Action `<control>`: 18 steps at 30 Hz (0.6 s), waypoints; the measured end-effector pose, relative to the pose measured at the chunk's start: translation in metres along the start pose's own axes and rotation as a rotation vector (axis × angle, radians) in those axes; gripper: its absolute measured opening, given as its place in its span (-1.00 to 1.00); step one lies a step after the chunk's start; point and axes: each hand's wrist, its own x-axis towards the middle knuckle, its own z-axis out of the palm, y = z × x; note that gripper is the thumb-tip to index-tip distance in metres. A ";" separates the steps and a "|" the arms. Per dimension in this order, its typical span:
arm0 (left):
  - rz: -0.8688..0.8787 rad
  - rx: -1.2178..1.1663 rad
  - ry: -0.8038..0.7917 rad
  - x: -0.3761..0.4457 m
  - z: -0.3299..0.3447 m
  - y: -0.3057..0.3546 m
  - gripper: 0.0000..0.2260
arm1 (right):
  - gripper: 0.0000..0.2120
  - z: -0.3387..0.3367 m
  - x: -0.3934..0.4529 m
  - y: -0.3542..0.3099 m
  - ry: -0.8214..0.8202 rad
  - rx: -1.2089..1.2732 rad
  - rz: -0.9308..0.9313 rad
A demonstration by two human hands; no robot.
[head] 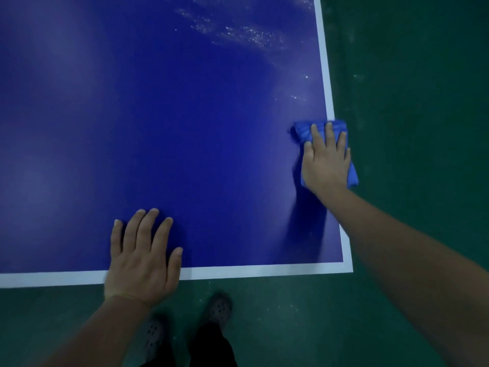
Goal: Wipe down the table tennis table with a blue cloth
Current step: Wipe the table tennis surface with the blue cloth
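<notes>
The blue table tennis table (pixel 158 115) fills the upper left, with a white line along its near and right edges. A folded blue cloth (pixel 301 129) lies on the right edge, partly hanging over it. My right hand (pixel 326 160) presses flat on the cloth with straight fingers. My left hand (pixel 143 258) rests flat on the table near its front edge, fingers spread, holding nothing. Wet streaks and droplets (pixel 248 35) glisten on the surface at the far right.
A dark green floor (pixel 410 102) surrounds the table on the right and in front. My two feet in grey perforated clogs (pixel 219 308) stand just below the table's near edge. The table's near right corner (pixel 348 268) is by my right forearm.
</notes>
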 end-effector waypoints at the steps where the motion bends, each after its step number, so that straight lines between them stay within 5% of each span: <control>1: -0.002 -0.006 0.000 0.000 0.000 0.000 -0.44 | -0.50 0.001 -0.031 0.011 0.011 -0.009 0.000; 6: -0.007 -0.012 -0.010 0.000 -0.001 -0.002 -0.43 | -0.42 0.007 -0.188 0.048 -0.065 -0.052 0.053; 14: -0.001 -0.005 -0.031 -0.001 -0.002 -0.001 -0.43 | -0.49 0.009 -0.081 -0.006 0.000 0.013 0.265; 18: 0.002 -0.020 -0.013 -0.002 0.001 -0.003 -0.43 | -0.48 0.023 -0.094 -0.071 -0.026 -0.038 0.064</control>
